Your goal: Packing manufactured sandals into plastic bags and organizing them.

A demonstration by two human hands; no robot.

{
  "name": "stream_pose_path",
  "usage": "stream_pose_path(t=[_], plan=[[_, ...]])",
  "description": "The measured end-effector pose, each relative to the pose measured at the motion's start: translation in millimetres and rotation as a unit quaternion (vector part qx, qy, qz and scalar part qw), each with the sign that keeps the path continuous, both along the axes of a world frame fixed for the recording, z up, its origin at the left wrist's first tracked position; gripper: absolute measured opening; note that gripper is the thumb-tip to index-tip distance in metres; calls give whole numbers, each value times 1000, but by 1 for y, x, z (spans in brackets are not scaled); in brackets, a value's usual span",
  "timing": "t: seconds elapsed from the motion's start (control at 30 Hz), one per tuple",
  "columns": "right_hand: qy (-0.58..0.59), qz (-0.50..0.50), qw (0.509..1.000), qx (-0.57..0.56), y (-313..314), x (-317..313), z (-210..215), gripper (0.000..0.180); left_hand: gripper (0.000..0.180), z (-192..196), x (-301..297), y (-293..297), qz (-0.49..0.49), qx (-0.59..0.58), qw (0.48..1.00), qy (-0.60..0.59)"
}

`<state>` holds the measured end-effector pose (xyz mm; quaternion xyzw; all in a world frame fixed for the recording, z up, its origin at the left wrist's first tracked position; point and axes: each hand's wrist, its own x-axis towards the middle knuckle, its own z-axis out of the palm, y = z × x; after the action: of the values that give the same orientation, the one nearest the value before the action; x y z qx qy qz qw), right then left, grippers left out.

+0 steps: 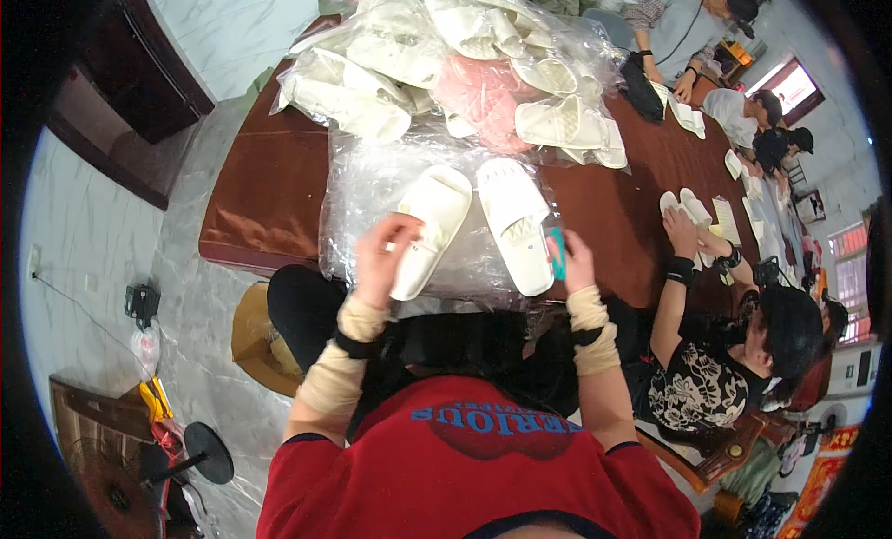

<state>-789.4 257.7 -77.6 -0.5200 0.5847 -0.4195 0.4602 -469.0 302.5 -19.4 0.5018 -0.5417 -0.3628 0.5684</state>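
Note:
Two cream-white slide slippers lie side by side on clear plastic sheeting [362,181] in front of me. My left hand [383,253] has its slightly blurred fingers bent over the outer edge of the left slipper [437,204], gripping it. At the outer side of the right slipper [516,225], my right hand [574,260] is closed on a small teal tool [557,251]. The tool's exact kind is partly hidden by my fingers. Both of my wrists wear beige sleeves and dark bands.
A big heap of bagged white slippers [390,56], with a pink pair [478,98] among them, covers the far part of the brown-clothed table [265,181]. To the right, a co-worker [715,372] handles white slippers [686,207]. More people sit farther along. A fan [121,483] stands lower left.

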Motion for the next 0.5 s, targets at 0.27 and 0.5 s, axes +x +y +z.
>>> stream_pose_path(t=[0.27, 0.5], plan=[[529, -30, 830, -174, -47, -59, -29, 34, 12, 39, 169, 84, 346, -101, 932, 33], [-195, -51, 968, 151, -39, 20, 5, 33, 12, -42, 252, 145, 537, -49, 842, 7]])
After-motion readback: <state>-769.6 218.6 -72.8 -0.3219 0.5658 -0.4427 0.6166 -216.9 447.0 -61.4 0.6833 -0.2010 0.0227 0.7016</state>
